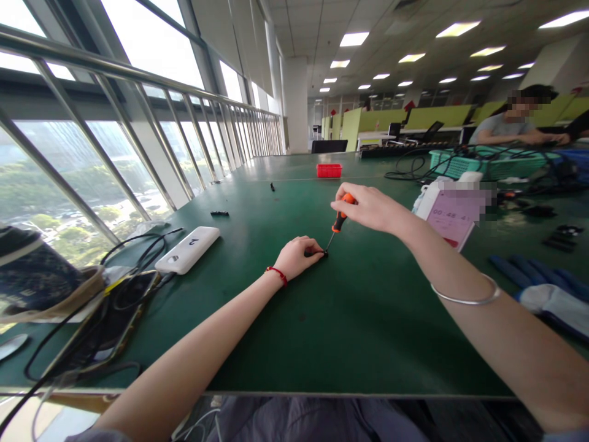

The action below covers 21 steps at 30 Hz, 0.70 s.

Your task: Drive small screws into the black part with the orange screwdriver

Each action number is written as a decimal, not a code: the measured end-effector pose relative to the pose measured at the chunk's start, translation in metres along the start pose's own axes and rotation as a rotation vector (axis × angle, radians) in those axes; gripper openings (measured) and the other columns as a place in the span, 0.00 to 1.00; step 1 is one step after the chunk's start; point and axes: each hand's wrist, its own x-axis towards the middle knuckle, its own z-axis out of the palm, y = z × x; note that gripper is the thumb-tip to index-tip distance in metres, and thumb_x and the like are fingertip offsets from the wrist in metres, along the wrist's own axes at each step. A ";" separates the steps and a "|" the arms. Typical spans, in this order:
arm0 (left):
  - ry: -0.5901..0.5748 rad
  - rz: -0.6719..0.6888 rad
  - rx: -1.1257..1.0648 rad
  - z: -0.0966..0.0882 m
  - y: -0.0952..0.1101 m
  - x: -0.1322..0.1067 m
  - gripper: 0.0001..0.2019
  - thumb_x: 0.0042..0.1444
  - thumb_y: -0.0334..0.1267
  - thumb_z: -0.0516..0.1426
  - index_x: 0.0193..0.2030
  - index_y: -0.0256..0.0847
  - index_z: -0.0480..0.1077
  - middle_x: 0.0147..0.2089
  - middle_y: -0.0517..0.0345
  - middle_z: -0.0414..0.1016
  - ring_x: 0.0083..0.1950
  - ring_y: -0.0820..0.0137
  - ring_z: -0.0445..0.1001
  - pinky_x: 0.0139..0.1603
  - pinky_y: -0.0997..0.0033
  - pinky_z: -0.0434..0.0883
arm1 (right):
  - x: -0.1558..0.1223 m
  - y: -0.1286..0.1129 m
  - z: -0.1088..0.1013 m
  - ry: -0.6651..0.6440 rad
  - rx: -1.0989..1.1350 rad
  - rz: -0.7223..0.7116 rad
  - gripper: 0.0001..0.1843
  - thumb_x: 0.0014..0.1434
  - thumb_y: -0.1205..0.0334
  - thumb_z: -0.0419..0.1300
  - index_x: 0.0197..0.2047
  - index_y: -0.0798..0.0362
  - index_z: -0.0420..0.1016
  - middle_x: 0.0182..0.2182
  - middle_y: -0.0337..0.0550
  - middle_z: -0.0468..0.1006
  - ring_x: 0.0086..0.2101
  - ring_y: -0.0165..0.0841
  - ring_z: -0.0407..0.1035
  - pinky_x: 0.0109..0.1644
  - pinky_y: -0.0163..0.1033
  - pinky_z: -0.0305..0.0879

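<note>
The left hand [295, 258] rests low on the green worktop [368, 337], thumb and fingers pinched together on a small black part [326, 253], most of which the fingertips hide. The right hand [368, 207] is above and to the right of it, its fingers closed around the orange-and-black handle of a screwdriver [340, 216]. The screwdriver leans, its shaft running down and to the left, with the tip at the black part just beside the left fingertips; whether it sits in a screw is too small to tell. A red cord bracelet [277, 275] circles the left wrist, and a silver bangle [467, 299] the right forearm.

Beyond the hands stands a red plastic bin [329, 171]. To the left lie a short black strip [219, 213] and, farther off, a tiny black piece [272, 186]. A white power bank [188, 250] marked with a 2 lies nearer, beside black cables and a phone [103, 328]. On the right, a device with a pink screen [453, 215] shows a running-time readout, near blue-and-white gloves [547, 294]. Behind it is a green plastic basket [488, 164] with cables, and another person [501, 127] sits past it.
</note>
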 end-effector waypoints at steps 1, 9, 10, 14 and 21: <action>0.000 -0.001 -0.002 0.000 0.000 0.000 0.07 0.54 0.40 0.57 0.32 0.40 0.74 0.32 0.59 0.73 0.36 0.70 0.70 0.39 0.70 0.67 | 0.000 0.000 0.000 -0.003 -0.007 0.006 0.15 0.57 0.48 0.49 0.31 0.50 0.69 0.24 0.39 0.72 0.24 0.31 0.62 0.28 0.35 0.50; -0.005 -0.015 -0.002 0.000 0.001 0.000 0.07 0.53 0.40 0.57 0.32 0.40 0.74 0.33 0.58 0.74 0.37 0.69 0.70 0.40 0.70 0.68 | 0.001 0.000 0.001 0.018 0.001 -0.006 0.11 0.55 0.51 0.52 0.35 0.49 0.67 0.25 0.38 0.72 0.23 0.30 0.62 0.28 0.34 0.49; -0.002 -0.014 0.001 0.000 0.001 0.000 0.07 0.53 0.40 0.57 0.32 0.40 0.74 0.33 0.58 0.74 0.36 0.70 0.70 0.39 0.70 0.68 | 0.001 0.000 0.001 0.013 -0.003 0.000 0.14 0.57 0.49 0.49 0.31 0.50 0.68 0.24 0.38 0.72 0.23 0.31 0.62 0.28 0.35 0.49; -0.001 -0.014 -0.002 0.000 0.001 0.000 0.07 0.53 0.40 0.57 0.32 0.40 0.74 0.33 0.59 0.74 0.36 0.70 0.70 0.38 0.71 0.68 | 0.001 0.000 0.002 0.040 -0.029 -0.007 0.12 0.56 0.52 0.50 0.32 0.49 0.69 0.24 0.38 0.72 0.24 0.31 0.62 0.28 0.35 0.49; 0.001 -0.003 -0.003 0.000 0.001 0.000 0.06 0.53 0.39 0.57 0.32 0.40 0.74 0.33 0.59 0.74 0.36 0.70 0.70 0.38 0.71 0.68 | 0.000 -0.003 0.004 0.028 -0.006 -0.004 0.18 0.57 0.47 0.48 0.28 0.50 0.69 0.22 0.39 0.71 0.24 0.31 0.61 0.28 0.36 0.49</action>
